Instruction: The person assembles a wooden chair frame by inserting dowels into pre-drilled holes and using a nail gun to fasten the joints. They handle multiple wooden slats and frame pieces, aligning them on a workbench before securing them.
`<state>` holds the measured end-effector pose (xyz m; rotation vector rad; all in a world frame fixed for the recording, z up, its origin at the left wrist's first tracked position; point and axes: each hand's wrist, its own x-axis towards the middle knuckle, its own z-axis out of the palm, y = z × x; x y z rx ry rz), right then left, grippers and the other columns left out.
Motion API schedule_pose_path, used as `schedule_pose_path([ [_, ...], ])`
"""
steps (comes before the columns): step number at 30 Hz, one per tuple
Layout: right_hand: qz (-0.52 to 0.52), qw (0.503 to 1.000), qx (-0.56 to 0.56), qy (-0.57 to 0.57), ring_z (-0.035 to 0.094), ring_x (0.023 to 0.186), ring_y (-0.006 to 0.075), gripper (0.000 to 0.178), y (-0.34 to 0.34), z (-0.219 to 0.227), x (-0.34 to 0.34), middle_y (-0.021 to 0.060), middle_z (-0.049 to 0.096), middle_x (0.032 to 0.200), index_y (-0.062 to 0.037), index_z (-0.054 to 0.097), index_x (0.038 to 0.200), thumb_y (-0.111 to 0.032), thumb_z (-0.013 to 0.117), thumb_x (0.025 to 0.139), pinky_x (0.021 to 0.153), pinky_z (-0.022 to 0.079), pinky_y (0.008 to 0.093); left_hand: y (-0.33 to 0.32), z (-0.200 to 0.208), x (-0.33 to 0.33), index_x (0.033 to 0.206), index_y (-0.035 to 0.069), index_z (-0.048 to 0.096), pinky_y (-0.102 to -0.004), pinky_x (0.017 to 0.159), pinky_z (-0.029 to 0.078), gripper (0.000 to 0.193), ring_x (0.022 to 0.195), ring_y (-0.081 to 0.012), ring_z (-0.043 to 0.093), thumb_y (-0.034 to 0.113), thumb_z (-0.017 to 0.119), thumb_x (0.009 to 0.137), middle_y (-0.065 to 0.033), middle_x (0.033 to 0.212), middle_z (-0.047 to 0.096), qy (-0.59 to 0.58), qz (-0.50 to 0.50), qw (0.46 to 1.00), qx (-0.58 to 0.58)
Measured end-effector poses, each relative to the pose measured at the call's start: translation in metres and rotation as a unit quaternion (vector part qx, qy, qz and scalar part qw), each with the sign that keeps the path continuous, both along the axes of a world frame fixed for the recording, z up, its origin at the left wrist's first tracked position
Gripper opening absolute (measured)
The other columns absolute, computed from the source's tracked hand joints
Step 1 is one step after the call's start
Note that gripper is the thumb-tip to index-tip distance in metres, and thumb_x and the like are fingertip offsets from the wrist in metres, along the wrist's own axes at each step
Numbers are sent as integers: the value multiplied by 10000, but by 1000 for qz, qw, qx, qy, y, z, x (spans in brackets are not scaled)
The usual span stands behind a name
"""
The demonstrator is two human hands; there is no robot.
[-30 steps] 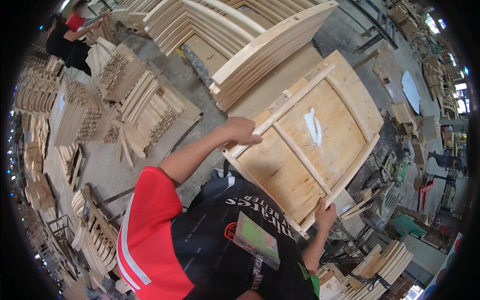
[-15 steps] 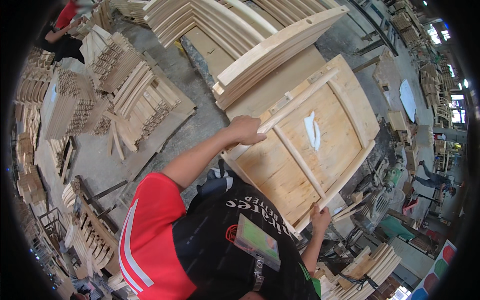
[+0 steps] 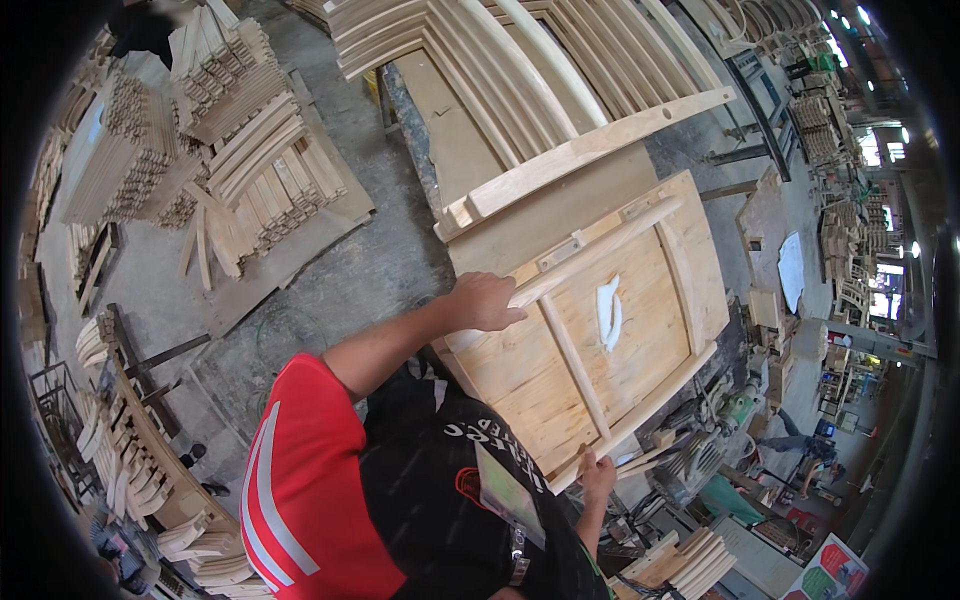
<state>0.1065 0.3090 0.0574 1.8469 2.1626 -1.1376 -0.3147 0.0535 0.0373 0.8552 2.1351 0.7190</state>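
The frame [image 3: 575,367] is smooth, matt wood, the board [image 3: 643,310] blotchy, matt wood.

Black-and-red shirt [image 3: 420,515]: white lettering [image 3: 490,447] on black chest, two slanted lines, one bigger than the other; partly lost in the cloth folds. Small round red emblem [image 3: 468,486] on same chest, just left of the badge; its marks too small to make out.

Badge [image 3: 510,497] hanging over the shirt front: clear sleeve, greenish printed card, print blurred, unreadable.

Signboard [image 3: 832,570], lower right of view: white, red and green hexagon panels, any wording on them too small to tell. No legible numbers.
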Motion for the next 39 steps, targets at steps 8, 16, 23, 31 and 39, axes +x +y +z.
schedule_pose_path([
  [8,-4,1000,26,-11,598,655,117,318,0,-6,6,67,687,769,24,705,945,-284,780,966,589,488,302,3,-1,4,1168,-7,628,-558,928,518,549,1056,-460,693,507,627,978,-277,1057,724,5,24,1000,18],
  [16,41,994,96,30,601,709,133,268,-9,-3,-5,73,696,816,33,709,984,-230,761,969,667,505,316,5,-12,26,1157,-8,588,-572,876,524,459,985,-472,702,425,595,1004,-268,1014,729,58,74,994,48],
  [23,52,991,121,1,609,693,166,267,-13,4,-11,94,701,790,39,702,958,-222,755,968,681,518,355,6,-20,30,1184,4,579,-568,848,531,459,964,-474,702,430,591,1011,-268,1011,722,69,97,990,79],
  [31,98,990,92,-36,587,640,148,314,-4,7,0,58,659,723,9,669,887,-275,729,1006,615,477,328,4,-13,26,1220,8,613,-520,836,552,513,932,-432,720,461,648,982,-240,970,736,57,92,993,53],
  [39,-88,981,-110,132,482,536,52,292,-2,2,2,-42,540,643,-92,599,883,-314,700,1045,488,361,242,1,-2,20,1236,30,645,-506,900,549,535,1036,-403,709,463,714,929,-249,1090,728,80,111,988,69],
])
